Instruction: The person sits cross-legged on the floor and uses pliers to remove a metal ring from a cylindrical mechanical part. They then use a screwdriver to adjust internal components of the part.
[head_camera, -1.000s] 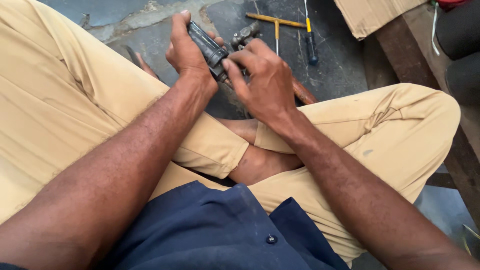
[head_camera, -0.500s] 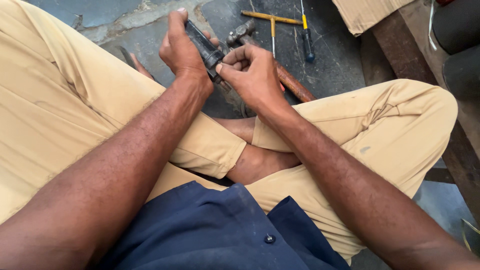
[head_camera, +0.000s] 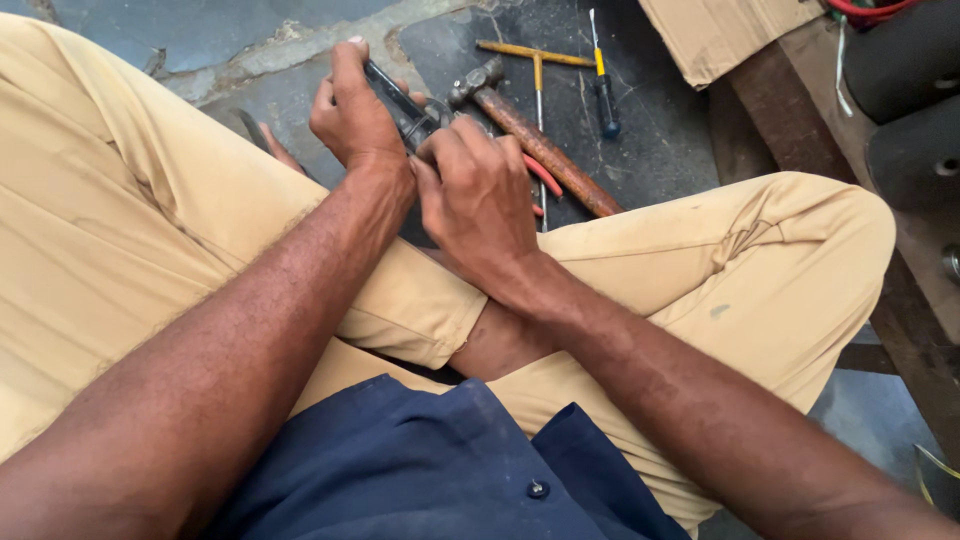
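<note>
**Both hands closed on a dark metal part, held above the floor**

The person sits cross-legged on the floor (head_camera: 660, 150), a dark stone surface. Both hands meet in front of the knees, over the near middle of the floor area.

Left hand (head_camera: 352, 115): grip closed around the upper end of a dark metal part (head_camera: 400, 105), thumb pointing up along its far edge. The part is long and narrow, tilted, running from upper left to lower right between the two hands.

Right hand (head_camera: 478, 195): fingers curled tight over the lower end of the same part. What lies under these fingers is hidden; I cannot tell whether a second small item is held there.

The part is clear of the floor, carried wholly by the two hands, just above the crossed legs in tan trousers (head_camera: 120, 230).

Other items on the floor, beyond the hands:
- A hammer (head_camera: 545, 150) with a rusty handle, head towards the hands, handle running to the right, passing just behind the right hand.
- Red-handled pliers (head_camera: 543, 177), mostly hidden, beside the hammer handle.
- A T-handle wrench (head_camera: 537, 60) with yellow-brown bar, further back.
- A screwdriver (head_camera: 603, 95) with yellow and dark blue handle, just right of the wrench.
- A cardboard piece (head_camera: 720, 35) at the far right corner.

A wooden plank (head_camera: 790, 120) runs along the right side.
</note>
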